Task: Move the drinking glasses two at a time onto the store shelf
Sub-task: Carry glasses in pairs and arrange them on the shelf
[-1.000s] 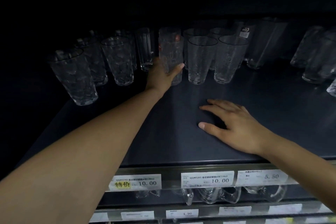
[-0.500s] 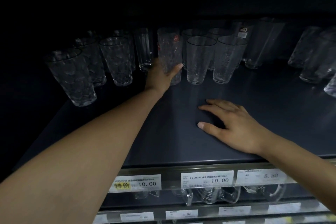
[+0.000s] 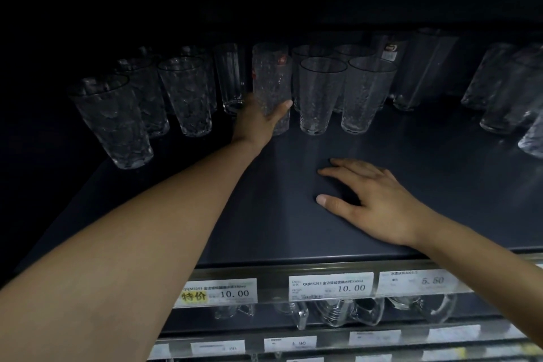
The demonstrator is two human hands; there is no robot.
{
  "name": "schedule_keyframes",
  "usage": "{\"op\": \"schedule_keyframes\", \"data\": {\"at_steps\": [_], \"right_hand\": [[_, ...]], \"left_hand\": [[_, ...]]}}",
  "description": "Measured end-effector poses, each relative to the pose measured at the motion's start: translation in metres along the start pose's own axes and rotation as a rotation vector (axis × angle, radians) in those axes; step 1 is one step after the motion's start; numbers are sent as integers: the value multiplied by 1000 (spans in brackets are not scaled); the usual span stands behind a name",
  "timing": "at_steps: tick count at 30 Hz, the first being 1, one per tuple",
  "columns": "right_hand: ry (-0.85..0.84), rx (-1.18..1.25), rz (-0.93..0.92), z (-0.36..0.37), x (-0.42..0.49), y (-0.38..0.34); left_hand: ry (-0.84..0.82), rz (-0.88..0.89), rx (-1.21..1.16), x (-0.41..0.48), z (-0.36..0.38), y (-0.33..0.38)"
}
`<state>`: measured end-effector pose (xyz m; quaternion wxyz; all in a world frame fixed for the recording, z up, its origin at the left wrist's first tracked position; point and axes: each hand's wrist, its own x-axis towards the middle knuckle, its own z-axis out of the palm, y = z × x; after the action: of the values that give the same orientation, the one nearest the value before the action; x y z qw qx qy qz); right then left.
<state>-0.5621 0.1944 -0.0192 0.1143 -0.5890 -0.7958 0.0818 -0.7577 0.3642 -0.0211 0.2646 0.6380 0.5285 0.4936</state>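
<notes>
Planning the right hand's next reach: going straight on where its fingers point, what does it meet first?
The right hand points back-left across bare shelf; first in line is probably the left hand gripping the tall textured glass, though depth is unclear.

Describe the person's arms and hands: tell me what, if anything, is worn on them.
Nothing is worn that the head view shows. The left hand and the right hand have no gloves, and no ring, watch or bracelet is visible. No sleeves are in view anywhere up to the frame's edge.
</notes>
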Motion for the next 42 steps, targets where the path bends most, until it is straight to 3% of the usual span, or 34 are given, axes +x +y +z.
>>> {"op": "schedule_keyframes", "data": {"at_steps": [15,21,24,27,31,42], "right_hand": [[7,26,0,0,-1,1],[18,40,8,-2,-1,2],[31,179,51,-4,1,3],[92,470,167,-15,-4,4],[237,807,247,-39,-29,-1],[576,913,350,-92,-189,30]], "left_hand": [[-37,-57,4,-9,-6,6],[-21,-155,-43,-39,-22,12],[-16,-266,-108,-63,-35,22],[-58,-422,-258,-97,-54,41],[-160,-432,-310,-143,-72,68],[-293,-221,-474,-232,-30,174]]}}
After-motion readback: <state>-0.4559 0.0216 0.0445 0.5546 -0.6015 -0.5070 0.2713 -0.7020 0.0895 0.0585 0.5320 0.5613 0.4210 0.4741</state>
